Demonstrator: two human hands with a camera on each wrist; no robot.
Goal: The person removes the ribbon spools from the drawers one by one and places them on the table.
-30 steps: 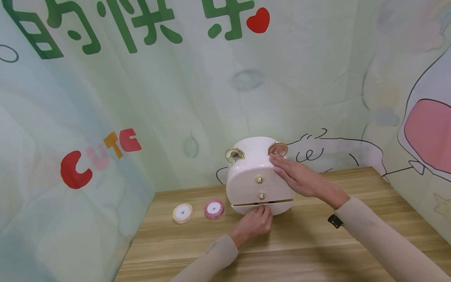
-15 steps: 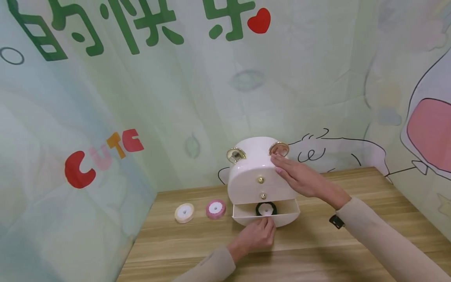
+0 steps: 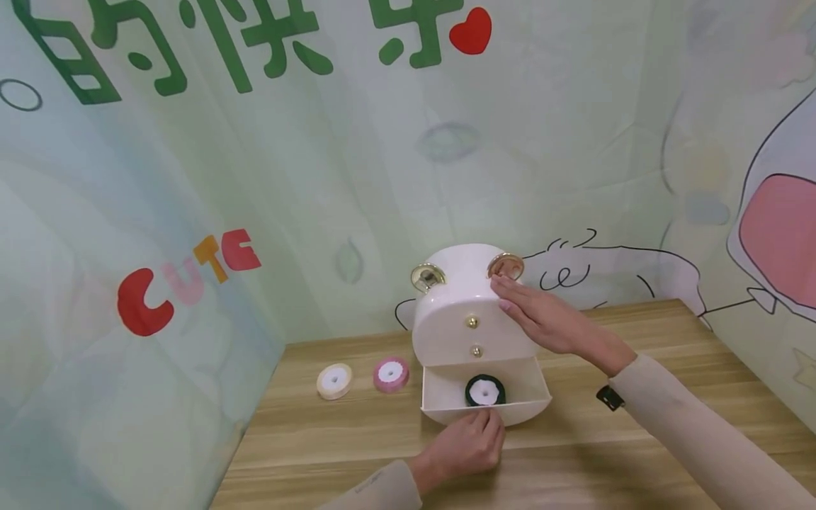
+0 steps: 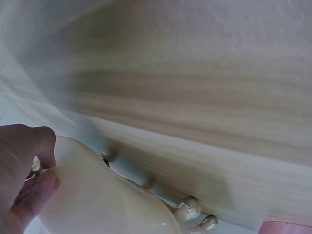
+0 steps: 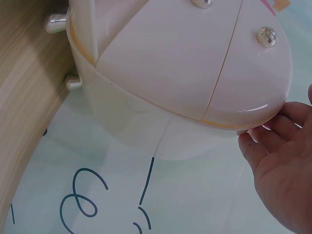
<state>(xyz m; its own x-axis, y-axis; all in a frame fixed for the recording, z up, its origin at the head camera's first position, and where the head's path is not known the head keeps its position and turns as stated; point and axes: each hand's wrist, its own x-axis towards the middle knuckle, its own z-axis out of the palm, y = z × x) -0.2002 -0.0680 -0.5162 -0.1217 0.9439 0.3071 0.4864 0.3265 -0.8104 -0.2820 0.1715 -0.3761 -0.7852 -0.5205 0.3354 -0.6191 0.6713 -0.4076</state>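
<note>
A glossy white drawer box (image 3: 440, 333) with round gold-rimmed ears stands against the backdrop. Its lowest drawer (image 3: 440, 393) is pulled out, and a dark ribbon spool (image 3: 473, 399) with a white core lies inside. At the drawer's front edge my left hand (image 3: 465, 446) pinches a small shiny knob (image 4: 36, 165), mostly covered by thumb and finger. My right hand (image 3: 545, 317) rests on the box's upper right side near an ear (image 3: 506, 267), fingers fairly straight. In the right wrist view, that hand's fingertips touch the box's rounded edge. The upper drawers, with gold knobs (image 3: 472, 322), are closed.
Left of the box, a cream ribbon spool (image 3: 325, 384) and a pink ribbon spool (image 3: 380, 382) lie flat on the wood-grain table (image 3: 319, 453). A printed cloth backdrop (image 3: 357, 177) rises behind and along both sides.
My left hand has drawn the lowest drawer from nearly closed to well out towards me, bringing the dark spool into sight. My right hand has stayed on the box.
</note>
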